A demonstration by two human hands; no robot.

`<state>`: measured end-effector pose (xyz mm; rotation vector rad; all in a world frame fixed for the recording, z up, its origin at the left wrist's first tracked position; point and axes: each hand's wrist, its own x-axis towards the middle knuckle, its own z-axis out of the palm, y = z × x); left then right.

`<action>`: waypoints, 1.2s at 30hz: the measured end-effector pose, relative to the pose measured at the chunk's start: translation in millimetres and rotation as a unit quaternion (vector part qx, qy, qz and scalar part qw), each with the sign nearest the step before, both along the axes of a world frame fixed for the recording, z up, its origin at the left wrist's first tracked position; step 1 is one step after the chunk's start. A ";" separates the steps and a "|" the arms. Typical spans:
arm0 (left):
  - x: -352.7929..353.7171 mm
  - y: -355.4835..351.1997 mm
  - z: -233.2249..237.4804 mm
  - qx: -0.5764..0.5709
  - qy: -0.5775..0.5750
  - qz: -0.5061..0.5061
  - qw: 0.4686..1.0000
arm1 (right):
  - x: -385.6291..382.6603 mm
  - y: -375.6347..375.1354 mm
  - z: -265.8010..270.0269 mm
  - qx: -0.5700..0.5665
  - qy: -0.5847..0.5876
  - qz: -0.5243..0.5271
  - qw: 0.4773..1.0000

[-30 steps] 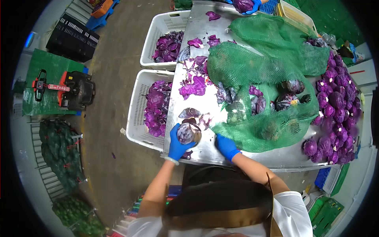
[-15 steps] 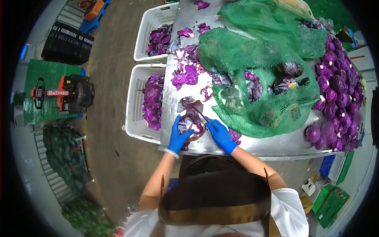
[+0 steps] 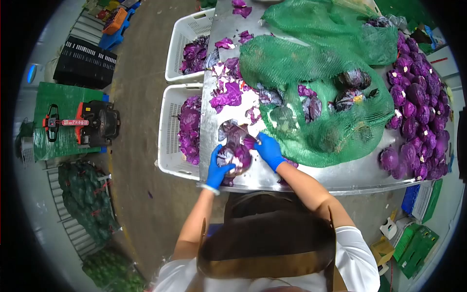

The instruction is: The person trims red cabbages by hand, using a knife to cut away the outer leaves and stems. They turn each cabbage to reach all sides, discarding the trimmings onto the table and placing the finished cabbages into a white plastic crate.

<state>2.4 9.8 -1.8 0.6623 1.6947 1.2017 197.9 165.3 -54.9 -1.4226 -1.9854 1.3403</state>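
On the steel table's near left part, my left hand (image 3: 218, 168), in a blue glove, grips the side of a red cabbage (image 3: 239, 159). My right hand (image 3: 269, 152), also blue-gloved, is closed just right of the cabbage, by a purple outer leaf (image 3: 249, 142) that stands away from the head. A thin knife lies in the right hand; its blade is mostly hidden now. Loose dark leaves (image 3: 232, 131) lie directly beyond the cabbage.
A green mesh sack (image 3: 321, 141) with several cabbages spreads over the table (image 3: 340, 179). Trimmed cabbages (image 3: 417, 107) are piled at right. Two white crates (image 3: 165, 141) of leaves stand along the left edge. A pallet truck (image 3: 92, 122) is on the floor at far left.
My right hand has shifted slightly right, and a purple leaf is now pulled out from the cabbage. The knife blade, visible earlier, is mostly hidden. My left hand keeps its hold.
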 end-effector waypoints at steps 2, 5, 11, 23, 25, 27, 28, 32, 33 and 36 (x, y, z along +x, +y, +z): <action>-22.2 1.7 6.6 0.006 0.026 -0.144 0.989 | 9.0 38.8 2.4 -0.003 -0.017 -0.071 0.997; -27.4 17.4 13.8 0.030 0.115 -0.241 0.963 | 24.8 58.6 47.6 0.072 -0.051 -0.003 0.996; -3.6 30.0 8.1 0.008 0.074 -0.036 0.997 | 8.5 -1.7 67.7 0.088 0.114 0.163 0.976; 22.3 54.7 -1.7 0.031 0.066 0.074 0.995 | -37.9 1.9 38.8 0.062 -0.052 0.045 0.996; 11.9 59.9 -15.6 0.022 0.065 0.058 0.996 | -37.8 18.0 40.6 0.057 -0.082 0.065 0.993; 18.1 54.3 -11.8 0.073 0.111 0.017 0.991 | -27.1 43.6 21.9 -0.044 -0.140 0.031 0.989; 21.0 49.6 -7.7 0.085 0.174 -0.022 0.981 | -15.6 47.7 14.0 -0.026 -0.147 0.053 0.987; 0.3 37.2 -14.9 0.128 0.147 -0.089 0.977 | -2.6 42.1 34.7 0.036 -0.132 0.052 0.989; -5.5 37.9 -12.5 0.130 0.128 -0.113 0.977 | 1.7 38.1 25.6 0.044 -0.119 0.026 0.992; -5.1 56.1 1.8 0.126 0.132 -0.206 0.961 | 10.1 43.8 5.9 0.049 -0.103 -0.004 0.994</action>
